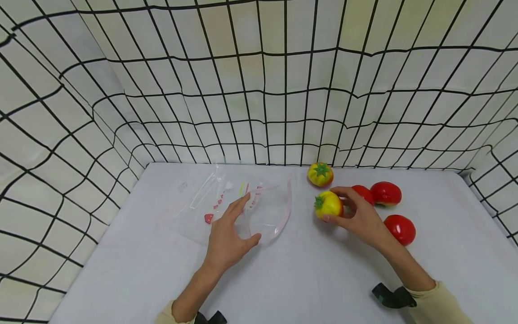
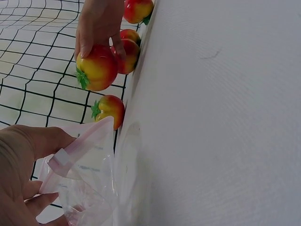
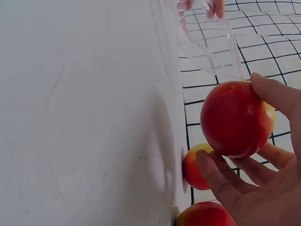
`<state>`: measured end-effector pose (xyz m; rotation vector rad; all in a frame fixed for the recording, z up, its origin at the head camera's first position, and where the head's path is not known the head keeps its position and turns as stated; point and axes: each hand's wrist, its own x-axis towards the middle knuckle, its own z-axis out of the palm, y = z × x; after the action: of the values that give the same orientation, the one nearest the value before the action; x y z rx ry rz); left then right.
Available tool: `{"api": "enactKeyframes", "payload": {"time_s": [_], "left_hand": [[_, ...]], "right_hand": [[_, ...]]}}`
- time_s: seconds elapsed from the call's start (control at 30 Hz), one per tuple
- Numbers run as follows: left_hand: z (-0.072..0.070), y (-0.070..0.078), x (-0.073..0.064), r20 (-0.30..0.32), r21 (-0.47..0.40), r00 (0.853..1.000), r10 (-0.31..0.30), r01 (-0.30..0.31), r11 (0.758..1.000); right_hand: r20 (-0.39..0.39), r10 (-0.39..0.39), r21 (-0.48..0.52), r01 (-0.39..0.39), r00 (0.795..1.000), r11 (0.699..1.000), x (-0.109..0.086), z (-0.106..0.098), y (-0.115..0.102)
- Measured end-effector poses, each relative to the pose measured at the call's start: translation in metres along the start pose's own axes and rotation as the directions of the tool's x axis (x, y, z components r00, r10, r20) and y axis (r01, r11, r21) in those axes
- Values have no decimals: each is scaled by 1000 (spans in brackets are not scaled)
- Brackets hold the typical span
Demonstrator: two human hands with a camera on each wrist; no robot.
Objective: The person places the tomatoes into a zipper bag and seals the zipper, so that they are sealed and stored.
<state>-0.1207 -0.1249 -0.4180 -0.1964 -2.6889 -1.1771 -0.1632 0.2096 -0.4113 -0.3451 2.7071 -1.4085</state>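
Note:
My left hand (image 1: 228, 240) holds a clear resealable bag (image 1: 267, 216) near its pink-edged mouth, thumb and fingers spread apart. In the left wrist view the pink rim of the bag (image 2: 91, 136) stands raised beside the fingers. My right hand (image 1: 358, 216) grips a yellow-and-red toy tomato (image 1: 328, 204) with a green leafy top, just right of the bag's mouth. From the right wrist, the red underside of this tomato (image 3: 235, 120) shows between thumb and fingers. Another yellow-and-red tomato (image 1: 320, 174) lies behind it.
Red tomatoes (image 1: 386, 193) lie to the right of and behind the right hand, with one (image 1: 400, 229) beside the right forearm. A white tabletop (image 1: 299, 279) lies beneath everything. Black netting (image 1: 263, 90) over pale walls rises at the back and sides.

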Motion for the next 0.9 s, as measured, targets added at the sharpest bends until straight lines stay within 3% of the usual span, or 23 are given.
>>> {"api": "enactKeyframes", "payload": {"time_s": [0.9], "left_hand": [[3, -4, 0, 4, 12, 1000, 2, -2, 1000]], "right_hand": [[66, 40, 219, -54, 997, 974, 4, 17, -20]]}}
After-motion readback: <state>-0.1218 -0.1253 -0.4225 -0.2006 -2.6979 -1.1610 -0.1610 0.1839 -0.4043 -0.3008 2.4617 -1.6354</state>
